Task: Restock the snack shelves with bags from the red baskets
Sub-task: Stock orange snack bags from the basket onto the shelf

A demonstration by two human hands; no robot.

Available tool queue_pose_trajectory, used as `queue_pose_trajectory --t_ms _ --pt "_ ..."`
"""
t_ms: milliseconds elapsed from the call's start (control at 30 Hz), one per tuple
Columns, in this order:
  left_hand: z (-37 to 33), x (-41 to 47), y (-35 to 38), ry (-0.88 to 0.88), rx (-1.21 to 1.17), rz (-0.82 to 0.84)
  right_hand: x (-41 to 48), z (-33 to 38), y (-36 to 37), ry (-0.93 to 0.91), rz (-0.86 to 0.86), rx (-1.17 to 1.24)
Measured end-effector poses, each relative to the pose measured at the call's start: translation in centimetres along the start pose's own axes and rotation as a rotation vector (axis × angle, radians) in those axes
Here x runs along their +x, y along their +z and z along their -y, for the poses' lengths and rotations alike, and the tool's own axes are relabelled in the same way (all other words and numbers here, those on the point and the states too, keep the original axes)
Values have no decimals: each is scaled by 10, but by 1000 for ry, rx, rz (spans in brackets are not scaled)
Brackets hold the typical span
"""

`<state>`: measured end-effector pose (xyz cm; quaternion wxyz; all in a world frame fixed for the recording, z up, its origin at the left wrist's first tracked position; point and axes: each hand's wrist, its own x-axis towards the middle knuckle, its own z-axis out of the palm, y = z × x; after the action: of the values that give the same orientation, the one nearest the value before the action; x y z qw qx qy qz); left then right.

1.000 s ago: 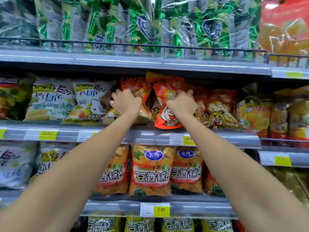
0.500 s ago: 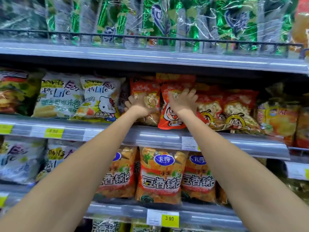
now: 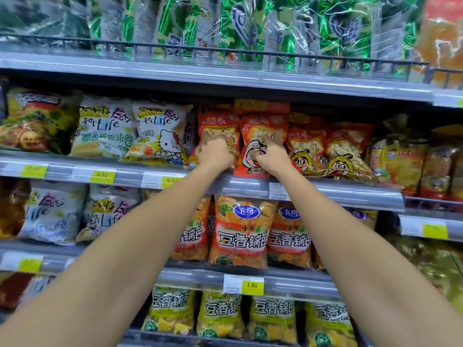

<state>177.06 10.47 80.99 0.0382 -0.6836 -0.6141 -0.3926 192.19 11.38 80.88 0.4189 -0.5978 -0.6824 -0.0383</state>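
Both my arms reach up to the middle shelf [image 3: 325, 194]. My left hand [image 3: 215, 154] presses against an orange-red snack bag [image 3: 216, 121] that stands upright at the shelf front. My right hand [image 3: 271, 157] touches the red bag with a cartoon face [image 3: 263, 126] just to its right, fingers pointing up and left over the bag's front. Both hands are motion-blurred, and neither appears to curl around a bag. No red basket is in view.
Red bee-cartoon bags [image 3: 309, 146] stand right of my hands, white Hello Kitty bags [image 3: 160, 136] to the left. Orange bags [image 3: 240, 234] fill the shelf below, yellow ones [image 3: 220, 314] the lowest. Green foil bags [image 3: 238, 26] sit behind a wire rail [image 3: 225, 50] above.
My hands went from gripping the bag tops to lying spread on the bag fronts, then slid lower. The cartoon-face bag now stands further back and more upright.
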Motion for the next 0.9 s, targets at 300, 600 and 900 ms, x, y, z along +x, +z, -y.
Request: queue_pose_trajectory --t_ms 300,600,900 --pt "10 -46 22 154 -212 -236 -49 6 1 -35 -264 284" --pt "23 -125 32 137 -583 -184 -132 0 8 -26 -276 446" --pt "60 -217 88 -46 -848 174 -229 -41 52 143 -47 521"
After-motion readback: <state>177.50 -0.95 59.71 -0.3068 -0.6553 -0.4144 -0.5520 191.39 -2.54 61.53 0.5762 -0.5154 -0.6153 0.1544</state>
